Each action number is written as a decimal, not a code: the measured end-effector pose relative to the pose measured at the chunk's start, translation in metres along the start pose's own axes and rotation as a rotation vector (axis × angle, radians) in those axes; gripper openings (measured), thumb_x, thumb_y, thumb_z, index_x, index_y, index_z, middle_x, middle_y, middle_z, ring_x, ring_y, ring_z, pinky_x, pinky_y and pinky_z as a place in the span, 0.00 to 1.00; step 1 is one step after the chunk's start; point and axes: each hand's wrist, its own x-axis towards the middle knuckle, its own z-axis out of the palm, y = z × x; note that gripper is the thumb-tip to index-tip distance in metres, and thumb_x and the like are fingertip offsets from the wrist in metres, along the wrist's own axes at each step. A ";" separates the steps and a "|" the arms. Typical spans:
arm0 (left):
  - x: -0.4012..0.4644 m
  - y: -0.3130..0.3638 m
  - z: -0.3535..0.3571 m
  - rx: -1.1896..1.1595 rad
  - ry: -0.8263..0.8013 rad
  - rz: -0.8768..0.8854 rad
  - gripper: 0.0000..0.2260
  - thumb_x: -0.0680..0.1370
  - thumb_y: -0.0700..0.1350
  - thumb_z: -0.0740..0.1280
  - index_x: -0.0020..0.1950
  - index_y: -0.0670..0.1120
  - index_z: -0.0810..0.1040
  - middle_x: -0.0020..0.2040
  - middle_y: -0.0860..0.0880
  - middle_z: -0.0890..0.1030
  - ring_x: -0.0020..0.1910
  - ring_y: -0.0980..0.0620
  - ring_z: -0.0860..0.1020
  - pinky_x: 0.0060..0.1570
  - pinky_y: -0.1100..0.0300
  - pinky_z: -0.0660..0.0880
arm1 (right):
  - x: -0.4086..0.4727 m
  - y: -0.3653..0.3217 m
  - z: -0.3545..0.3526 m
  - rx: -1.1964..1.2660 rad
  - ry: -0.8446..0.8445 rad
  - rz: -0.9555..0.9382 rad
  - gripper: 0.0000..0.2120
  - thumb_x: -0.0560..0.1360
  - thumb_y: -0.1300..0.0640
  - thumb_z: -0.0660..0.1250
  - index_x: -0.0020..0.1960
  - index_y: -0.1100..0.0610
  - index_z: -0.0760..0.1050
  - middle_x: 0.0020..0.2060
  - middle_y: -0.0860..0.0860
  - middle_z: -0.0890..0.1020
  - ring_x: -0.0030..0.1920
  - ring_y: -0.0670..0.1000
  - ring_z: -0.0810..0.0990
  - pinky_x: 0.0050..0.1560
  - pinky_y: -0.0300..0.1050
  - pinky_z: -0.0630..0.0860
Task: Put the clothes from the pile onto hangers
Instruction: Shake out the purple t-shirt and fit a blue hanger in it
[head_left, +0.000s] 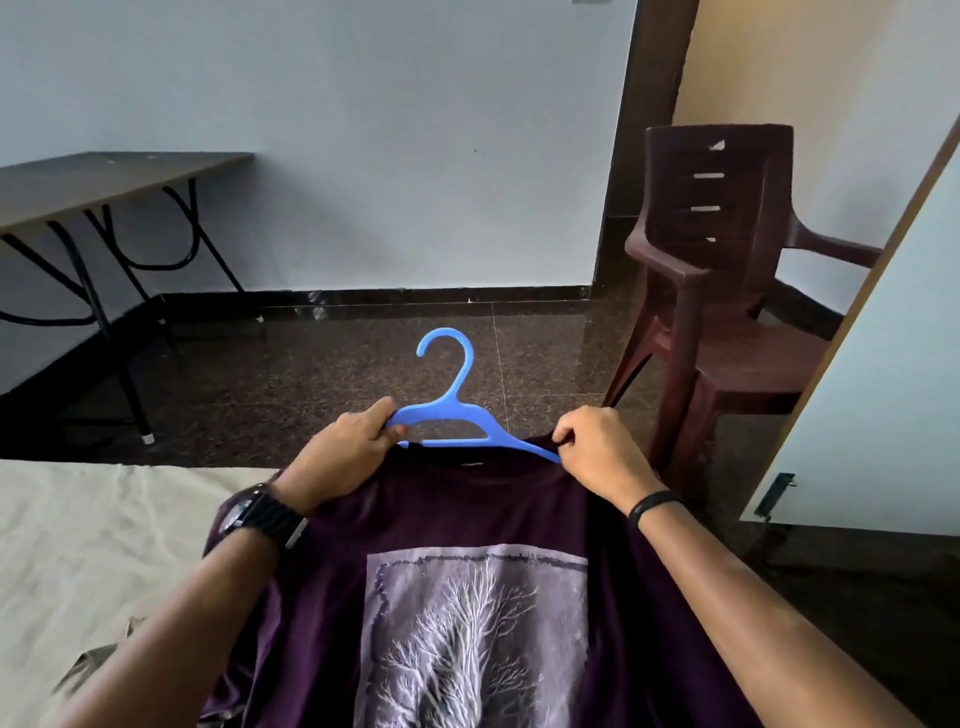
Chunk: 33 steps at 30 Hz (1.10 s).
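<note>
A blue plastic hanger (451, 410) is held upright in front of me, hook pointing up. My left hand (343, 452) grips its left arm together with the left side of the collar. My right hand (597, 447) pinches the dark collar fabric over the hanger's right arm. From the hanger down toward me hangs a dark purple T-shirt (467, 519) with a pale tree print on its front. The hanger's lower edge lies partly inside the neck opening.
A cream sheet (93, 545) covers the bed at lower left, with a bit of patterned cloth (91, 670) on it. A folding table (104, 182) stands at the left wall. A maroon plastic chair (727, 291) stands right, beside a door (883, 374). Dark granite floor lies ahead.
</note>
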 end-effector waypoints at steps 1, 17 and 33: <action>0.002 0.007 0.000 0.007 0.024 0.004 0.10 0.81 0.49 0.58 0.41 0.51 0.63 0.40 0.48 0.76 0.45 0.43 0.74 0.47 0.48 0.70 | -0.001 -0.006 -0.001 0.025 0.026 -0.033 0.12 0.66 0.68 0.63 0.42 0.58 0.83 0.42 0.54 0.84 0.45 0.55 0.82 0.49 0.48 0.78; 0.024 0.080 -0.121 -0.226 0.393 0.208 0.11 0.71 0.57 0.59 0.40 0.51 0.72 0.34 0.51 0.75 0.37 0.48 0.73 0.45 0.48 0.71 | 0.005 -0.061 -0.199 0.234 0.212 -0.252 0.05 0.76 0.61 0.67 0.49 0.53 0.80 0.42 0.46 0.82 0.42 0.41 0.81 0.46 0.33 0.76; 0.019 0.158 -0.253 -0.082 0.634 0.441 0.12 0.80 0.58 0.58 0.44 0.52 0.71 0.35 0.49 0.77 0.38 0.48 0.75 0.42 0.51 0.71 | 0.002 -0.129 -0.360 -0.110 0.390 -0.390 0.13 0.74 0.52 0.69 0.38 0.61 0.79 0.34 0.57 0.80 0.38 0.55 0.77 0.44 0.49 0.73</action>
